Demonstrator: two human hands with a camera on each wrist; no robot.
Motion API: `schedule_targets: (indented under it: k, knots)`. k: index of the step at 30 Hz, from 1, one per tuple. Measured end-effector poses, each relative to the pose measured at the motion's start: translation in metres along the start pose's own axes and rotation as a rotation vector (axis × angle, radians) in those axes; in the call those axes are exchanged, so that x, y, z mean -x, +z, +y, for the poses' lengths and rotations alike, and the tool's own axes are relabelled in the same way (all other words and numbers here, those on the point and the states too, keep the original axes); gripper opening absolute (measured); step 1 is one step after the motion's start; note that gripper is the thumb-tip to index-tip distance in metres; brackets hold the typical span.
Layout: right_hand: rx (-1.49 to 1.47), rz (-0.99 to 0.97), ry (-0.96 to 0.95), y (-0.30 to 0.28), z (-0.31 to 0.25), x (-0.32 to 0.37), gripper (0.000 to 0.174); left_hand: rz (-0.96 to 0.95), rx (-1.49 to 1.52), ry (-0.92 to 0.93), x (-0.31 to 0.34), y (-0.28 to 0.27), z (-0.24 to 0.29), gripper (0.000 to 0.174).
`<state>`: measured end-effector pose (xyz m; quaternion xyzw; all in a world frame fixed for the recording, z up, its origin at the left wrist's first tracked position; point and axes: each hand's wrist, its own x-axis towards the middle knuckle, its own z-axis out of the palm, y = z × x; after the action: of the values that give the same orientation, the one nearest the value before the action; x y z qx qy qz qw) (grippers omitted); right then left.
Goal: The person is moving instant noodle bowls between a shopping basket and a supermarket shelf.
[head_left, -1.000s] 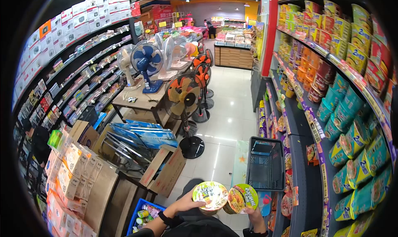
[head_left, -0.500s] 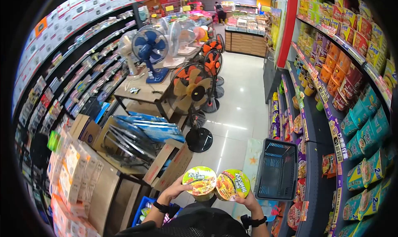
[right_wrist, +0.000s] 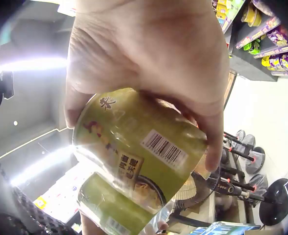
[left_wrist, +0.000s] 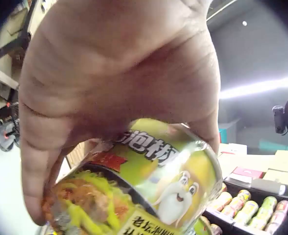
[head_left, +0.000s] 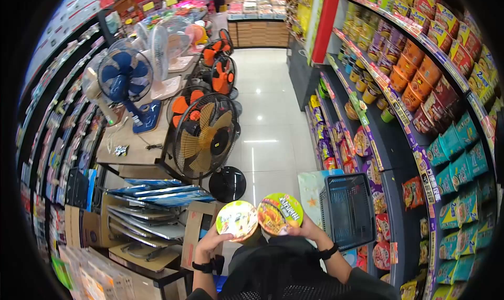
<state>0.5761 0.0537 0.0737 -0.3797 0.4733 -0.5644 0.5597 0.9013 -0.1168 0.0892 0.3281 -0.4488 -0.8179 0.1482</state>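
Two round green noodle tubs are held side by side in front of the body, lids facing up. The left hand (head_left: 211,240) grips the left tub (head_left: 237,221), thumb on its lid edge; in the left wrist view the fingers of the left hand (left_wrist: 119,73) wrap its printed side (left_wrist: 158,171). The right hand (head_left: 310,230) holds the right tub (head_left: 280,214) with its thumb over the rim. In the right wrist view the right hand (right_wrist: 149,54) curls round that tub (right_wrist: 134,132), whose barcode shows; the other green tub (right_wrist: 110,203) is below it.
An empty dark basket (head_left: 348,211) stands at the right beside shelves (head_left: 391,153) of packaged noodles. Fans, including a black-based floor fan (head_left: 227,184), and a table (head_left: 131,145) line the left. Folded metal-framed items (head_left: 142,221) lie near a cardboard box (head_left: 197,226). A tiled aisle runs ahead.
The head view has turned and tilted lower, shifting the aisle leftward. Both tubs remain in the hands; the right one now sits slightly higher than the left.
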Motion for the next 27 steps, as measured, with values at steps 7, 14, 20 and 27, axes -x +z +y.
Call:
schedule_targets:
  k: [7, 14, 20, 27]
  knots:
    - [-0.213, 0.210, 0.009, -0.048, -0.041, -0.017, 0.097, -0.261, -0.071, 0.016, -0.107, 0.025, 0.062, 0.079]
    - [-0.538, 0.679, -0.348, -0.138, 0.022, -0.017, 0.059, -0.288, 0.274, -0.034, -0.185, 0.031, 0.081, 0.086]
    - [-0.775, 0.856, -0.461, -0.138, -0.057, -0.075, 0.065, -0.115, 0.048, -0.070, -0.247, 0.019, 0.104, 0.073]
    - [-0.747, 0.760, -0.374, -0.231, -0.005, -0.181, 0.044, 0.208, -0.043, -0.205, -0.336, 0.016, 0.118, 0.075]
